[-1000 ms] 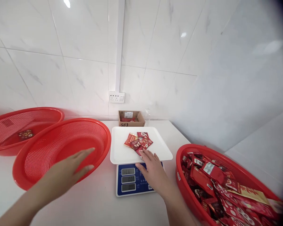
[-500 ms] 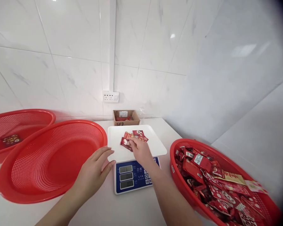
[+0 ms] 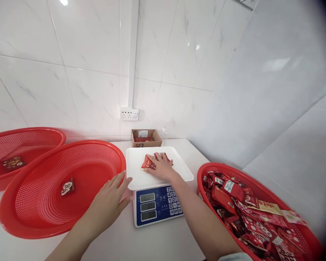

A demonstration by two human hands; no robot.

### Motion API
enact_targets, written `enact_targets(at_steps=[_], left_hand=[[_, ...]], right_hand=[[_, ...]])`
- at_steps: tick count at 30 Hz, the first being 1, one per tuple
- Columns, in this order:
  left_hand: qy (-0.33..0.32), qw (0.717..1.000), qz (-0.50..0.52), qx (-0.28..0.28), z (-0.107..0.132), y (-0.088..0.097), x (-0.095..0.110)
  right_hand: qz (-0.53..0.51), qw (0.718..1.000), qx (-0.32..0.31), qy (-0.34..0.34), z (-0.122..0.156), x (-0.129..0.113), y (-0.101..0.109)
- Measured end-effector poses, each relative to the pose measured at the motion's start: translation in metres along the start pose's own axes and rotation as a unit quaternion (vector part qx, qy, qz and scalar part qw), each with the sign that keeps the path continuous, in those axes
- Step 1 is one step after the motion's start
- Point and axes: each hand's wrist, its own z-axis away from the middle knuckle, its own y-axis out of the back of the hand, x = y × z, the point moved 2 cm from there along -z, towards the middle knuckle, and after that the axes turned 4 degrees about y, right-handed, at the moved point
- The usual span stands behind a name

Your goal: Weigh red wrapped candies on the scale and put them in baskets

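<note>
My right hand [image 3: 163, 168] lies over several small red packets [image 3: 148, 163] on the white pan [image 3: 134, 174] of a digital scale [image 3: 163, 206]. Its fingers are spread across the packets and partly cover them. To the left, my left hand [image 3: 107, 203] hovers between the scale and the middle red basket [image 3: 97, 145], its fingers apart and nothing in them. One dark red packet [image 3: 67, 186] with a pale print rests on the bottom of that basket.
On the right, a large red basket [image 3: 206, 166] is heaped with mixed red packets. Another red basket [image 3: 43, 132], at far left, contains one packet [image 3: 14, 163]. Behind the scale, a cardboard box [image 3: 149, 144] stands near the tiled wall with red packets inside.
A dark red packet that my right hand pinched over the pan now lies in the middle basket. My right hand has spread over the packets left on the pan. My left hand has barely moved.
</note>
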Motion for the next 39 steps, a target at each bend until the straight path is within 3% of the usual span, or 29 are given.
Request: enact_targets(at_steps=[5,10,17,22,25,29,34,36,39], left_hand=[[0.009,0.998,0.004,-0.059,-0.007,0.006,0.008],[0.012,0.995,-0.010,-0.096,-0.003,0.006,0.003],[-0.001,0.993,0.034,-0.113,0.008,0.010,-0.004],[-0.007,0.991,0.047,-0.123,0.009,0.012,-0.003],[-0.018,0.991,0.046,-0.121,0.009,0.011,0.000],[-0.024,0.992,0.025,-0.125,0.011,0.010,0.003],[-0.034,0.993,0.034,-0.111,0.011,0.007,0.000],[-0.040,0.993,0.042,-0.098,0.011,0.006,-0.003],[-0.042,0.993,0.056,-0.092,0.010,0.005,-0.007]], right_hand=[[0.037,0.998,0.027,0.044,0.005,-0.002,-0.001],[0.051,0.996,0.060,0.051,0.001,-0.007,-0.001],[-0.028,0.991,0.129,-0.026,-0.012,0.009,0.014],[-0.170,0.961,0.202,-0.083,-0.025,0.014,0.028],[-0.276,0.937,0.200,-0.081,-0.039,-0.008,0.024],[-0.378,0.911,0.160,-0.028,-0.058,-0.067,0.007],[-0.407,0.907,0.037,0.098,-0.048,-0.136,-0.014],[-0.388,0.911,-0.005,0.138,-0.035,-0.146,-0.016],[-0.335,0.927,-0.020,0.167,-0.012,-0.136,-0.008]])
